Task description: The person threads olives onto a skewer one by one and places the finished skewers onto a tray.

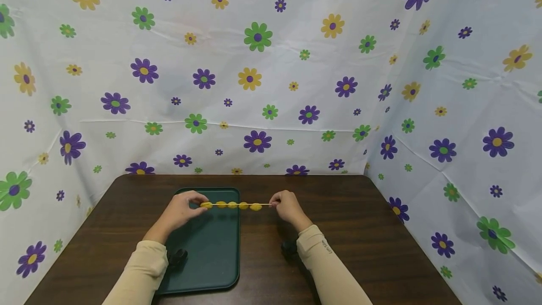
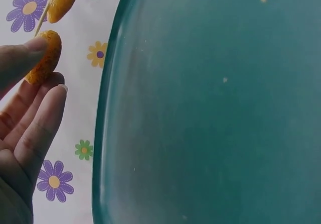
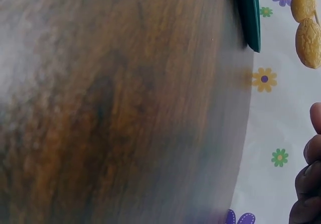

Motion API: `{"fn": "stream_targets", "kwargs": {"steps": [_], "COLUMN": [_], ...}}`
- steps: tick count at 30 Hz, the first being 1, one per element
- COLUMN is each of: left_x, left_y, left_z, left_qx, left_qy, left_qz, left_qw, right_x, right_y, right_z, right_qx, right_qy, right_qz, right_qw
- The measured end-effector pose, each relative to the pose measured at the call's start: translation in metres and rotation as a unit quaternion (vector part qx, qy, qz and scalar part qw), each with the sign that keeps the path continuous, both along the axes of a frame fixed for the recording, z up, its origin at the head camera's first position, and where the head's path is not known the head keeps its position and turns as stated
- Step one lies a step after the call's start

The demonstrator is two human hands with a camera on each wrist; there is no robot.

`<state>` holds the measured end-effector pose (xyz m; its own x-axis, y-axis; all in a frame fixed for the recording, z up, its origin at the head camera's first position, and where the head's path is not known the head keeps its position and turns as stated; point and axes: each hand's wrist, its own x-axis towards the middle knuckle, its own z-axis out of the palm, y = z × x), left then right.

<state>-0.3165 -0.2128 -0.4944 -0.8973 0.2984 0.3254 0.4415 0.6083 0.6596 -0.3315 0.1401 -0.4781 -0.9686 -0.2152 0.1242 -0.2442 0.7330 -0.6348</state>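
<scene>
A thin wooden skewer (image 1: 264, 204) is held level between my two hands, above the table. Several yellow, wrinkled oval pieces (image 1: 232, 204) are threaded along it. My left hand (image 1: 178, 213) pinches the endmost yellow piece (image 2: 52, 53) between thumb and fingers, over the tray. At the bare opposite end of the stick, my right hand (image 1: 290, 208) pinches the skewer with its fingertips. The right wrist view shows only the curled fingers (image 3: 308, 181) at its edge, with wrinkled pieces (image 3: 308, 42) above them.
Beneath my left hand lies a dark green tray (image 1: 211, 253) on the brown wooden table (image 1: 322, 267). White cloth (image 1: 288, 55) with printed flowers hangs behind the table and along its sides. A black wrist device (image 1: 178, 257) sits under the left cuff.
</scene>
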Motion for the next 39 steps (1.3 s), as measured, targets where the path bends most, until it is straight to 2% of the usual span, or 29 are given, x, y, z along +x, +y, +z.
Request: {"fn": "stream_targets", "kwargs": {"steps": [5, 24, 32, 39], "left_x": [0.000, 0.004, 0.002, 0.000], "left_y": [0.001, 0.010, 0.011, 0.011], "left_z": [0.000, 0.009, 0.009, 0.007], "left_qx": [-0.001, -0.008, -0.016, -0.012], "left_qy": [0.001, -0.009, -0.005, -0.003], "left_qz": [-0.011, -0.020, -0.017, -0.014], "left_qw": [0.9999, 0.9997, 0.9997, 0.9998], "right_x": [0.000, 0.002, 0.002, 0.002], "right_y": [0.000, -0.004, -0.006, -0.006], "right_z": [-0.001, 0.002, 0.006, 0.007], "right_qx": [0.004, 0.032, 0.041, 0.038], "right_qy": [0.003, 0.007, 0.022, 0.016], "right_qz": [0.001, -0.022, -0.017, -0.014], "right_qw": [1.0000, 0.9992, 0.9988, 0.9991]}}
